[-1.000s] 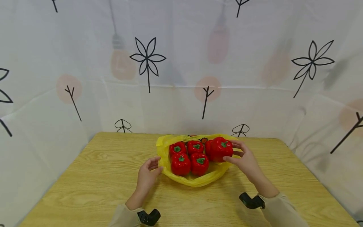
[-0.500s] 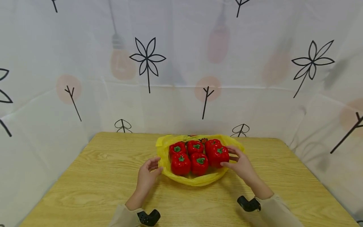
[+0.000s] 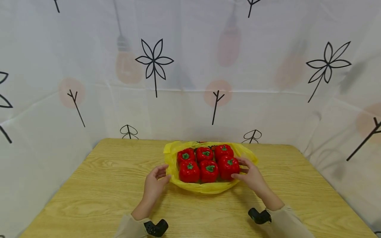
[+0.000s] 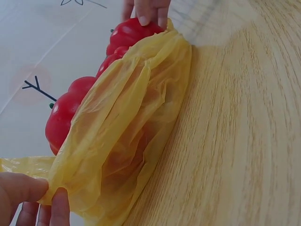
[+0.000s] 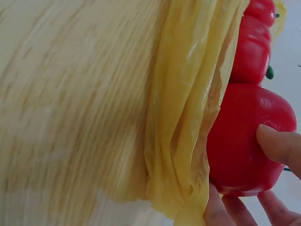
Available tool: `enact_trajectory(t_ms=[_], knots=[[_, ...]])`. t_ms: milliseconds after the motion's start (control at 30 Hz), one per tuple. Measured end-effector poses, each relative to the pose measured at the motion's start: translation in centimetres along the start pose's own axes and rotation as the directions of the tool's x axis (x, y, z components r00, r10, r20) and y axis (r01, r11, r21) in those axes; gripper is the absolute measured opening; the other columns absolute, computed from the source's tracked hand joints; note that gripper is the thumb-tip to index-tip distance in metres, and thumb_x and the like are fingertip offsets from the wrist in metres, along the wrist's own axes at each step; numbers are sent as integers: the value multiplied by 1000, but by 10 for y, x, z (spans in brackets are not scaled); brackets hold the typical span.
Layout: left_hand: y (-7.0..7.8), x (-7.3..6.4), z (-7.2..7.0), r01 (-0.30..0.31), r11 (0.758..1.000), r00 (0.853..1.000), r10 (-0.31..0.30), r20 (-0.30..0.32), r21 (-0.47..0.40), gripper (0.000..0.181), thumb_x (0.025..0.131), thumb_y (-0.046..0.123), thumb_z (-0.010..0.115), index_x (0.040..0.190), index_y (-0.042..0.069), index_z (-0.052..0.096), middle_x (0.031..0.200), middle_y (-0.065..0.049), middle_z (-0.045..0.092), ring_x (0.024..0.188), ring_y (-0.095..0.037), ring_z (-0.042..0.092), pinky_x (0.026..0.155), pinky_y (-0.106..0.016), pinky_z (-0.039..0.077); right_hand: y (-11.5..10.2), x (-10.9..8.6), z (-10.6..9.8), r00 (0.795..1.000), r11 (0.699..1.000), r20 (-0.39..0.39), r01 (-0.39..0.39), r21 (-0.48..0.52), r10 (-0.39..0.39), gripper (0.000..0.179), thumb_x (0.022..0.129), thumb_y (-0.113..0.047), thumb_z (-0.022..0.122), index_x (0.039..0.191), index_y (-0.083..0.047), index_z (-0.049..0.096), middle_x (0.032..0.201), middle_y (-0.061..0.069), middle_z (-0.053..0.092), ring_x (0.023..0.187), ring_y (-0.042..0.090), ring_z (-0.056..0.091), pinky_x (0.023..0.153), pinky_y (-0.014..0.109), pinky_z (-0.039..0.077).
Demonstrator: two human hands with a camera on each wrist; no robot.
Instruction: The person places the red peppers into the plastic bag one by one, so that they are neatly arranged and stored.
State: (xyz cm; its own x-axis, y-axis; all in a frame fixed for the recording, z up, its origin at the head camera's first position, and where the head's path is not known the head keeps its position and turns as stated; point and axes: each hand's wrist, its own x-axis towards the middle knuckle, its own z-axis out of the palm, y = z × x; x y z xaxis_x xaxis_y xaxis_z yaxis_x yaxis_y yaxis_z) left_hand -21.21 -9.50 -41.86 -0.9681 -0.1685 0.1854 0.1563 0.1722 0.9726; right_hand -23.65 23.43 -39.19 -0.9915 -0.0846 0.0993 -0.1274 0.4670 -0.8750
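Observation:
A yellow plastic bag (image 3: 205,189) lies spread open on the table, with several red bell peppers, green-stemmed, standing inside in two rows. My left hand (image 3: 154,184) pinches the bag's left edge between thumb and fingers, as the left wrist view (image 4: 30,195) shows. At the front right of the rows, my right hand (image 3: 252,176) holds a bell pepper (image 3: 228,168). Its thumb presses the near side while the fingers reach round the far side in the right wrist view. Beside that pepper stands another bell pepper (image 3: 209,172); one more bell pepper (image 3: 224,151) is behind it.
The wood-grain table (image 3: 104,185) reaches out on both sides of the bag. Behind it hangs a pale cloth (image 3: 184,112) printed with flowers and twigs. Each wrist carries a black camera mount, such as the right mount (image 3: 259,216).
My right hand has brought its bell pepper left, toward me and down into the front right spot of the rows, uncovering the pepper behind. The left hand has stayed at the bag's edge.

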Motion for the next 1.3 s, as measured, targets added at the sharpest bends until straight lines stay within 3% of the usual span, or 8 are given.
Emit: enact_trajectory(t_ms=[667,1100,1300], knots=[[0,1,1,22,1000,1000,-22,1,-2,33,83,-2,66,115,-2,61,110,-15,57,99,-30,55,70,-29,54,3,-2,2,1000,998,14,14,-54,-13,66,81,-6,71,137,2,37,133,30,39,111,47,48,82,45,51],[1,1,-1,30,1000,1000,-30,4,0,32,84,-1,66,115,-1,60,110,-15,57,100,-30,55,71,-30,54,-20,-5,-21,998,998,-5,67,9,-67,70,84,-13,70,141,0,31,137,27,34,120,46,40,86,47,49],[1,1,-1,34,999,999,-34,6,-3,32,83,-2,66,115,-2,60,110,-15,57,101,-30,55,71,-30,54,-24,-6,-31,997,997,-32,72,-18,-72,68,86,-13,68,141,1,30,137,27,34,120,45,41,86,47,48]])
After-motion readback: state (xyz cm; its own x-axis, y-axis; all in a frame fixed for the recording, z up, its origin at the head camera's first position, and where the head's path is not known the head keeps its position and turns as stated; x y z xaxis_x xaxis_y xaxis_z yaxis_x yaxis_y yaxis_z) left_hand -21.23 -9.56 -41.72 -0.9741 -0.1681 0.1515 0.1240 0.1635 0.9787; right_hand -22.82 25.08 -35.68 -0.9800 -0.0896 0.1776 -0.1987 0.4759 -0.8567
